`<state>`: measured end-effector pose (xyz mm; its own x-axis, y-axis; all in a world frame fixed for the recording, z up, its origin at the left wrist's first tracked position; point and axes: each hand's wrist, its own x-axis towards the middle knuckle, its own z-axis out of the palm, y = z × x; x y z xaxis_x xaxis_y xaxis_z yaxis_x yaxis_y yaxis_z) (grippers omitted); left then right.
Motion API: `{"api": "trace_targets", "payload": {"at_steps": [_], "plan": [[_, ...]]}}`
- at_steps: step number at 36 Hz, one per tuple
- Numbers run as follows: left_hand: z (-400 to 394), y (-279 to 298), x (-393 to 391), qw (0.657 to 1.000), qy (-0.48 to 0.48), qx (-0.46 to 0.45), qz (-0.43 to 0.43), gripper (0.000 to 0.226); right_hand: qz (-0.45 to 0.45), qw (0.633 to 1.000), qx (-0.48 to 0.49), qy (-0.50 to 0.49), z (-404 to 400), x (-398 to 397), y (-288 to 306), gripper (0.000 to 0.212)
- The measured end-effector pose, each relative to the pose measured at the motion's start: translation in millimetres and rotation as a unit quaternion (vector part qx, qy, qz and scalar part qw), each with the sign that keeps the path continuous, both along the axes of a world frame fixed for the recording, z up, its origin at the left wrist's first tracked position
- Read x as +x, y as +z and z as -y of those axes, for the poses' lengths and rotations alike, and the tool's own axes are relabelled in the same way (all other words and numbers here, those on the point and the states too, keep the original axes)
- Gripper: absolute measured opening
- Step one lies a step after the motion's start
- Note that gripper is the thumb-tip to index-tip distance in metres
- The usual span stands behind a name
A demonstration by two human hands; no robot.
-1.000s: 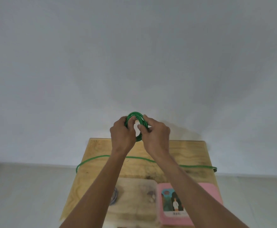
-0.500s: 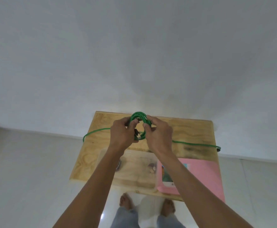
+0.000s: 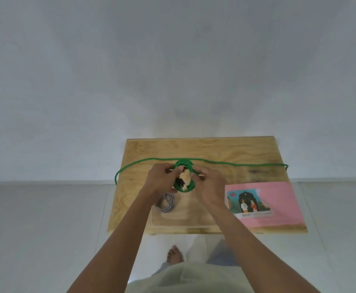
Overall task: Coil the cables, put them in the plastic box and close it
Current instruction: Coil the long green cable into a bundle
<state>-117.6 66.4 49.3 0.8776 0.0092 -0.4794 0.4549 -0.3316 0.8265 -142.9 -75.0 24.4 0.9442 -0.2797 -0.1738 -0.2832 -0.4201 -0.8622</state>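
A green cable (image 3: pixel 183 168) is partly wound into a small coil held above the wooden table (image 3: pixel 246 153). My left hand (image 3: pixel 162 180) grips the coil's left side and my right hand (image 3: pixel 209 183) pinches its right side. The loose length of the green cable trails left and right across the table, its far end hanging over the right edge. A grey coiled cable (image 3: pixel 166 203) lies inside a clear plastic box (image 3: pixel 185 220) on the table's near part, partly hidden by my left wrist. A pink lid with a picture (image 3: pixel 278 204) lies to the right of the box.
The table stands against a plain white wall on a pale tiled floor. My bare feet (image 3: pixel 174 253) show below the table's near edge.
The view has tilted down, so the table and floor fill more of the frame. Both hands with the green coil have come lower over the table, still holding it.
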Motion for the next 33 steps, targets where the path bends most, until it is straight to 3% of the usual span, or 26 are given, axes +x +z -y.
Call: {"api": "trace_targets", "payload": {"at_steps": [5,12,15,21,33], "plan": [[-13.8,-17.7,-6.8,0.999,-0.041,0.024,-0.021,0.024,-0.020,0.999,-0.004,-0.040,-7.7,-20.8,-17.7,0.022],[-37.4,-52.4,-11.0,0.973,0.007,0.212,0.091,0.033,-0.070,0.996,-0.033,-0.050,-7.1,-27.4,-49.5,0.023],[-47.7,-65.8,-12.4,0.965,0.028,0.253,0.057,0.039,-0.100,0.993,-0.046,-0.049,-5.3,-28.1,-69.5,0.024],[-58.3,-84.3,-14.2,0.965,-0.004,0.257,-0.041,0.046,-0.154,0.985,-0.064,-0.039,-7.5,-27.4,-97.9,0.028],[-58.0,-86.8,-14.9,0.961,-0.006,0.272,-0.050,0.041,-0.159,0.986,-0.040,-0.014,-13.7,-20.2,-114.3,0.028]]}}
